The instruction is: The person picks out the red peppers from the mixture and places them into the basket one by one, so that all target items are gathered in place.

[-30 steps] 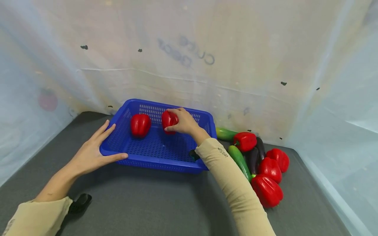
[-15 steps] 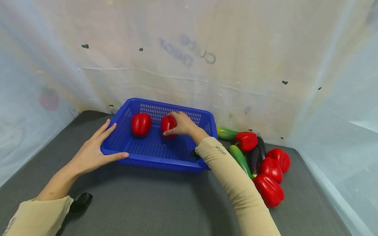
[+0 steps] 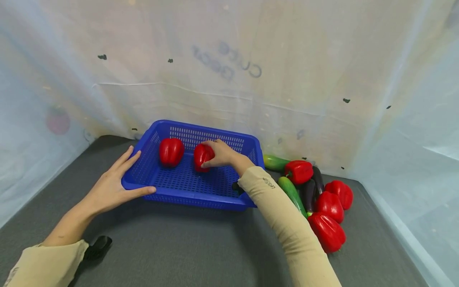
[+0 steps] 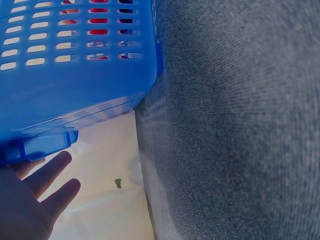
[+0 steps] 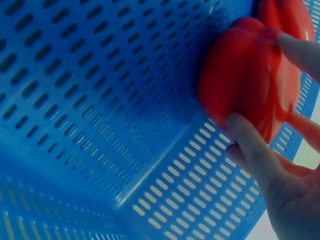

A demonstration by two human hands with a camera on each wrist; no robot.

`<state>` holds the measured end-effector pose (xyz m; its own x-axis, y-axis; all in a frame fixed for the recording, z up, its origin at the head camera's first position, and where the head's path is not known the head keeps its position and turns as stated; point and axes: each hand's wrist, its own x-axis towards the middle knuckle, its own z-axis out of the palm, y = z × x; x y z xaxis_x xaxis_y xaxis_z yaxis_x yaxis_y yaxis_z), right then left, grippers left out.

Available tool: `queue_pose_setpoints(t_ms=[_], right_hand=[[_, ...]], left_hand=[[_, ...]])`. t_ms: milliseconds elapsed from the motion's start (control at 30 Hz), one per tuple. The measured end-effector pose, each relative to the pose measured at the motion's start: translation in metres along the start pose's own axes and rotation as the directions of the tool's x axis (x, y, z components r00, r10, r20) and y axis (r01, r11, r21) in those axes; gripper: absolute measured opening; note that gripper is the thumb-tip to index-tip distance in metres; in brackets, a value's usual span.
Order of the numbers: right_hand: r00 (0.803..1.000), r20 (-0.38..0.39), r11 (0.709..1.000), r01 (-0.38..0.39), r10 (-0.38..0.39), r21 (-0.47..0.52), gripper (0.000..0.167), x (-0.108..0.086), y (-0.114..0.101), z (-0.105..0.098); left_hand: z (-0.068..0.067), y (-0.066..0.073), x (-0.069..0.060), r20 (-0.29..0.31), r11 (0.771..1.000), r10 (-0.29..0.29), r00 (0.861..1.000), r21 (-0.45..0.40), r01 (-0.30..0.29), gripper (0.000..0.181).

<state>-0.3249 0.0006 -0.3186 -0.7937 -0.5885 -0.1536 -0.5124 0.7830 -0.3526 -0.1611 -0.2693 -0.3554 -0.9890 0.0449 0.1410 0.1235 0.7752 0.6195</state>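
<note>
A blue plastic basket [image 3: 191, 196] with slotted walls stands on the dark table. My left hand [image 3: 112, 187] rests at its left front corner, fingers spread and fairly straight, thumb along the front rim. In the left wrist view, those fingers [image 4: 47, 172] lie by the basket's rim. Inside the basket, my right hand [image 3: 224, 154] grips a red bell pepper [image 3: 201, 157] between thumb and fingers. The right wrist view shows this bell pepper [image 5: 240, 75] low in the basket; whether it touches the floor I cannot tell. Another red bell pepper [image 3: 171, 152] lies to its left.
Right of the basket is a pile with a red bell pepper [image 3: 299, 172], a cucumber [image 3: 292, 195], dark eggplants [image 3: 307, 194] and more red peppers [image 3: 327, 231]. A pale plastic sheet [image 3: 305, 71] hangs behind the table.
My right hand has lowered the gripped bell pepper toward the basket floor and slightly nearer. The left hand and the other vegetables have kept their places.
</note>
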Motion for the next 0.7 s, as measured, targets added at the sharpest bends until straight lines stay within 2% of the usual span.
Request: queue_pose_setpoints(t_ms=[267, 500, 700], right_hand=[[0.999, -0.046, 0.999, 0.000, -0.002, -0.039, 0.080, 0.003, 0.001, 0.000], [0.999, -0.033, 0.999, -0.028, 0.027, -0.034, 0.086, 0.004, 0.001, 0.003], [0.995, -0.103, 1.000, 0.010, -0.011, -0.009, 0.090, -0.005, 0.006, -0.007]], left_hand=[[-0.001, -0.001, 0.003, 0.007, 1.000, 0.008, 1.000, -0.005, -0.008, 0.109], [-0.001, -0.005, 0.002, 0.008, 1.000, 0.010, 1.000, -0.013, -0.010, 0.108], [0.000, -0.008, 0.001, 0.010, 1.000, 0.006, 1.000, -0.009, -0.006, 0.109]])
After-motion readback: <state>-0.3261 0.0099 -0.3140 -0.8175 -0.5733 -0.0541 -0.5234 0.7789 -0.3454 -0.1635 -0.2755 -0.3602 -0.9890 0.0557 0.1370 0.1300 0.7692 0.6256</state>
